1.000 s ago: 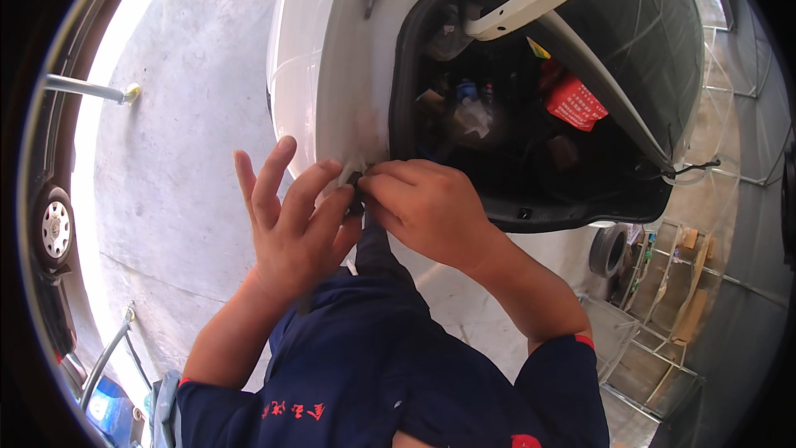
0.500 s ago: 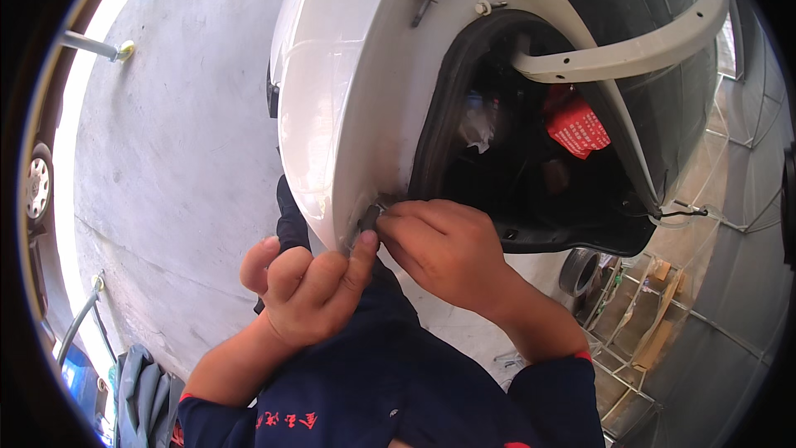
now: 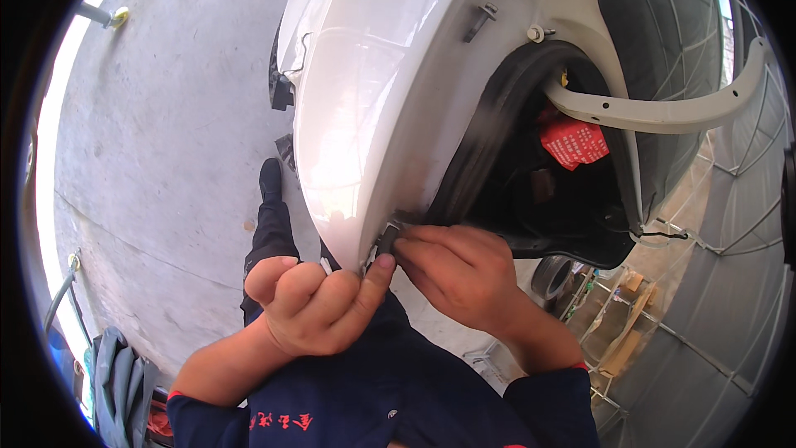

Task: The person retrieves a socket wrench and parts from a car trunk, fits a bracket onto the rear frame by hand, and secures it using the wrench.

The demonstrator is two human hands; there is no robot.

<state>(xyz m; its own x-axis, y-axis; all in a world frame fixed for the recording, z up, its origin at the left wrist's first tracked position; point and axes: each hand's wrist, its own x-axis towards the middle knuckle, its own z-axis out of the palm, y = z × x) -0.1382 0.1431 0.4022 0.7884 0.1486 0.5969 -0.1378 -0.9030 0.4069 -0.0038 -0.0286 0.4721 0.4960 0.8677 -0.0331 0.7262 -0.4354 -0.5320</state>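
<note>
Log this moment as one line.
Left hand: thumb at dark piece | Right hand: fingertips at dark piece | Place: white car body edge, beside open trunk

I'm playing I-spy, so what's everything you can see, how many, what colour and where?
car body: 1, white, centre
trunk opening: 1, black, right of centre
curved arm: 1, white, upper right
printed packet: 1, red, in the trunk opening
small part: 1, dark, car's near corner
tyre: 1, black, lower right
boards: several, brown, lower right
bunched sheet: 1, grey, lower left
pole: 1, grey, upper left
floor: 1, grey, left
shoe: 1, black, left of the car
shirt: 1, dark blue, bottom
left hand: 1, bare, at the small part
right hand: 1, bare, at the small part
</note>
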